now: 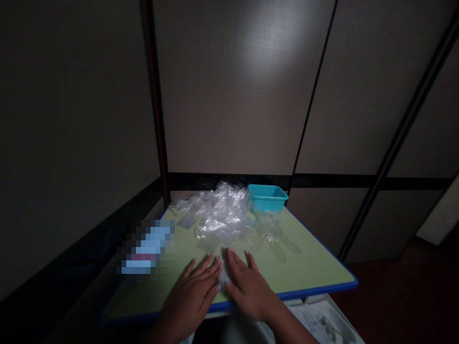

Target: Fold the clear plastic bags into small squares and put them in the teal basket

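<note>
My left hand (197, 289) lies palm down near the front edge of the table, fingers stretched out. Beside it, my right hand (247, 286) is also flat, its fingers extended and slightly apart. Between the two hands shows a small pale, see-through piece (223, 273) that looks like thin plastic; the hands cover most of it. Just beyond the fingertips spreads a crumpled heap of clear plastic film (224, 215). To the right of the heap lies a clear disposable glove (274, 239), its finger shapes pointing towards me.
The green tabletop (308, 267) has a blue edge. At its back right stands a turquoise plastic basket (268, 203). A pixelated light-blue item (150, 246) is on the left. Panelled doors (233, 105) rise behind. Below the right front edge sits a white open container (322, 320) with contents.
</note>
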Tool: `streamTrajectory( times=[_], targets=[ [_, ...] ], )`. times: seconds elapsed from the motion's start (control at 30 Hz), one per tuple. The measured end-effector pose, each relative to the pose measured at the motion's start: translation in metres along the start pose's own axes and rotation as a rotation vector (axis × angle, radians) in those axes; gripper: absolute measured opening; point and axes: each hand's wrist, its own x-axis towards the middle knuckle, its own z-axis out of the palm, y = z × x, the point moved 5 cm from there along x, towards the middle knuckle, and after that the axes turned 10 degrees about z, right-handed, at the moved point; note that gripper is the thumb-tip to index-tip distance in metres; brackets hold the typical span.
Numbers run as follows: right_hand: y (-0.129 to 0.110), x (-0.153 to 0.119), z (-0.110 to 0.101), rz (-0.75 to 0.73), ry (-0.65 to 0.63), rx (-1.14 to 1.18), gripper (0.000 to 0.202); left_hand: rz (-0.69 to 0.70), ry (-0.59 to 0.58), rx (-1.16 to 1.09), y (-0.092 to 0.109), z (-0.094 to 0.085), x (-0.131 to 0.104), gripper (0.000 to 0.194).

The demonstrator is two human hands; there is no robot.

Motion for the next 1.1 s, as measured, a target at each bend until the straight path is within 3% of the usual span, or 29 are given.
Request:
streamTrajectory(
  times=[0.17,0.37,0.47,0.8,1.1],
  targets=[
    [0.001,-0.015,-0.006,-0.022,0.046,0.019,0.067,0.032,0.014,0.008,0.002,-0.001,0.000,0.048],
    [-0.012,-0.032,-0.001,-0.078,-0.094,0.013,0.070,0.037,0.003,0.009,0.002,0.001,0.000,0.046],
    [-0.011,-0.034,-0.001,-0.057,-0.089,0.018,0.069,0.035,-0.006,-0.011,0.002,0.000,0.000,0.042],
    [-0.009,-0.013,-0.009,0.020,0.003,0.013,0.057,0.021,0.034,0.039,0.002,-0.002,0.000,0.046],
    [-0.010,-0.001,-0.002,0.041,-0.046,0.117,0.061,0.004,0.007,0.038,0.000,0.001,0.000,0.043]
  ],
)
